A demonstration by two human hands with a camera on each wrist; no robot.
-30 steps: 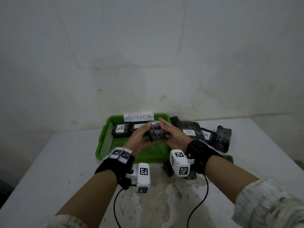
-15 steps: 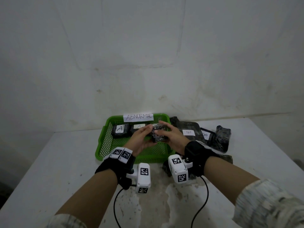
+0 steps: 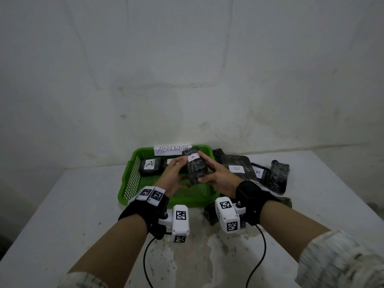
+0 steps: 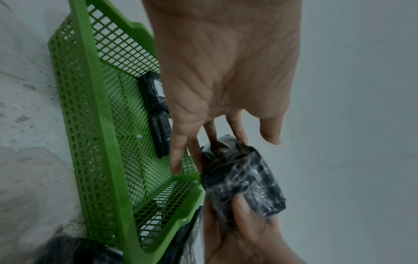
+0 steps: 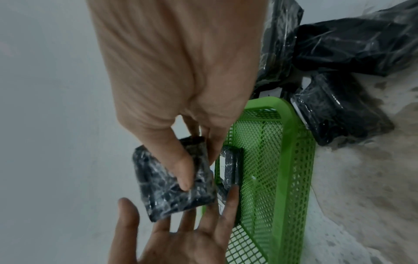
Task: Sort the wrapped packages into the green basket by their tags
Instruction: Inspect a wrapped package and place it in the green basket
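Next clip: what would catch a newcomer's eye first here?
The black plastic-wrapped package tagged A, held up between the left hand and right hand above the green mesh plastic basket. Then the basket's white ABNORMAL label, and the pile of black wrapped packages tagged B right of it.

Inside the green basket [image 3: 133, 175], the held package [image 3: 195, 169] hides a second package's tag [image 3: 170, 161] and the last letter of the ABNORMAL label [image 3: 170, 150].
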